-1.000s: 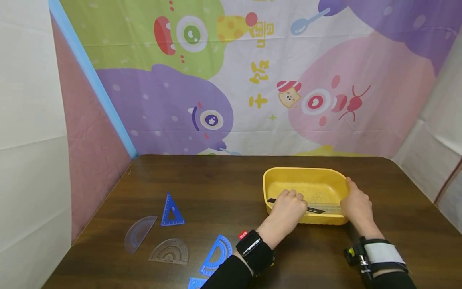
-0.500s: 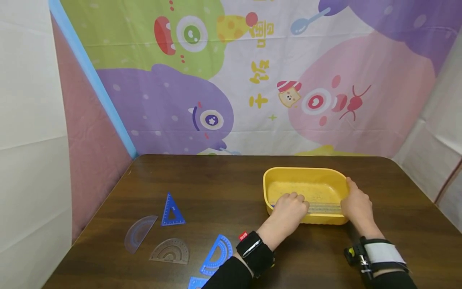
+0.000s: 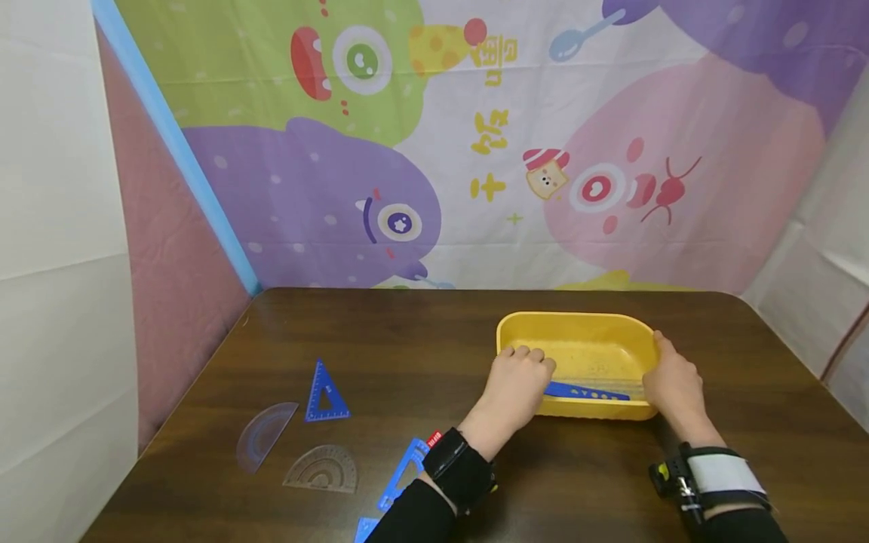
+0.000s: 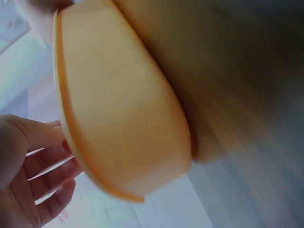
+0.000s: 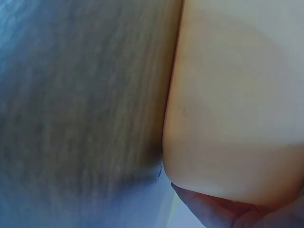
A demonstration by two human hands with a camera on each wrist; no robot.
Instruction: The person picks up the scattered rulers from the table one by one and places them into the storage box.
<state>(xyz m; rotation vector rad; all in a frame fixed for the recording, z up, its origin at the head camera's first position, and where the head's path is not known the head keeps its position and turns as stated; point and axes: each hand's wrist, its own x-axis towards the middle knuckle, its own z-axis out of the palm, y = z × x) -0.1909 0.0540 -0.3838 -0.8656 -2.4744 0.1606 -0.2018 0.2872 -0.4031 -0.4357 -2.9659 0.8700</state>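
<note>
A yellow plastic tub stands on the right of the table. My right hand grips its right end, and the right wrist view shows fingers against the tub's wall. My left hand is over the tub's left front rim. Its loosely curled fingers show no object between them in the left wrist view. A blue ruler-like strip with holes lies along the tub's front inside, its left end hidden behind my left hand. A clear ruler lies beside it.
Left on the brown table lie a blue set square, a clear purplish protractor and a grey clear protractor. Near my left sleeve are a blue protractor and another blue piece. A cartoon curtain hangs behind.
My left hand first moved slightly right, then back left. The strip with holes, earlier dark and then mostly covered, now shows blue to the hand's right. My right hand stays on the tub.
</note>
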